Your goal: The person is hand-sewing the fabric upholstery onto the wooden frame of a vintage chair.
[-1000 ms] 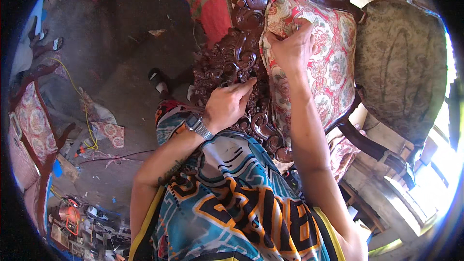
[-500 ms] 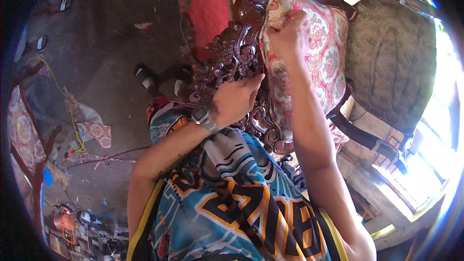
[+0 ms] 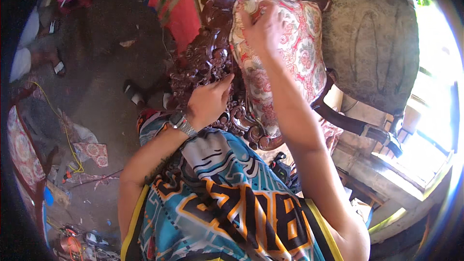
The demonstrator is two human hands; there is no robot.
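Observation:
A dark carved wooden chair (image 3: 212,43) lies before me, its padded panel (image 3: 302,58) covered in red and cream floral fabric. My left hand (image 3: 208,104), with a metal watch on its wrist, is at the carving beside the panel's left edge. Its index finger points along that edge and the other fingers are curled under, hiding anything they hold. Farther up, my right hand (image 3: 266,31) is over the panel's upper left part. Its fingers are bent and slightly blurred at the fabric; what is between them is too small to make out.
A second chair part with worn brownish padding (image 3: 369,50) is at the right. On the floor at left are fabric scraps (image 3: 92,152) and a yellow cord (image 3: 72,140). A floral-padded piece (image 3: 24,145) stands at the far left. Other people's feet (image 3: 59,67) show at upper left.
The view has shifted, so the chair and both hands appear farther left. My right hand stays over the panel's upper part and turns slightly; my left hand stays by the edge.

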